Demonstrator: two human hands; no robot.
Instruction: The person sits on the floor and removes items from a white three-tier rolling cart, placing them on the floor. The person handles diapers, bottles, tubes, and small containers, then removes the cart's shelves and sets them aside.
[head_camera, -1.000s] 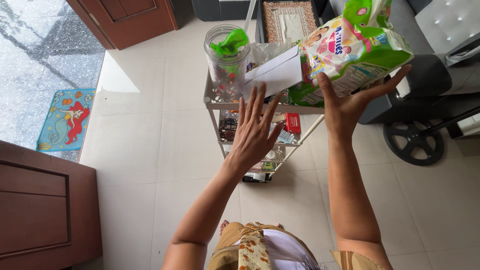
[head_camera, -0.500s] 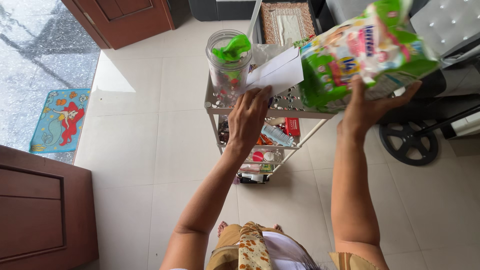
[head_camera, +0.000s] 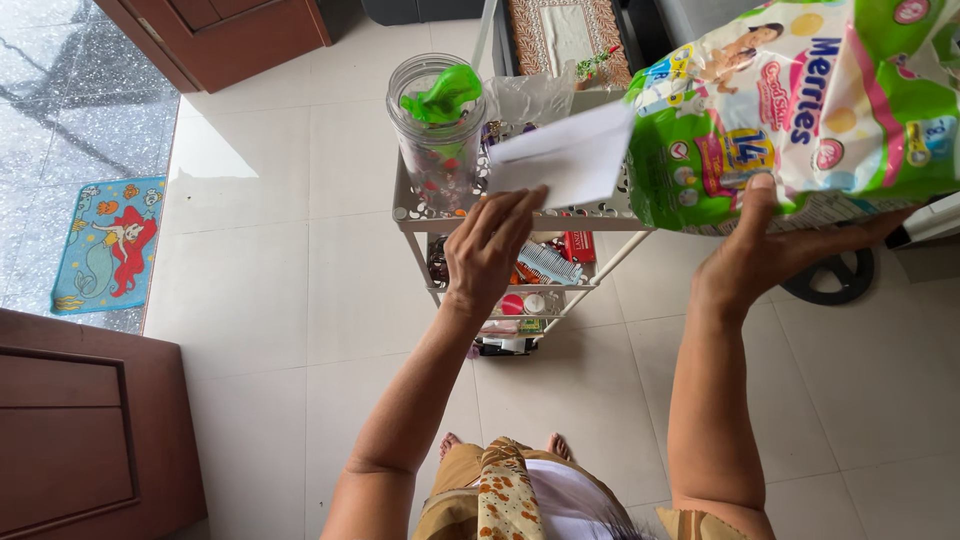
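With the right hand (head_camera: 770, 255) gripping the diaper pack (head_camera: 800, 110) from beneath, the left hand (head_camera: 490, 250) should pinch the white envelope (head_camera: 565, 160) firmly by its edge.

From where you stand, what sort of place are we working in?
Most likely a room in a home, near an entrance. A child's cartoon floor mat lies by a wooden door on pale floor tiles, and a small tiered cart holds household odds and ends, including a clear jar.

Diaper pack (head_camera: 800, 110) in right hand (head_camera: 760, 255)
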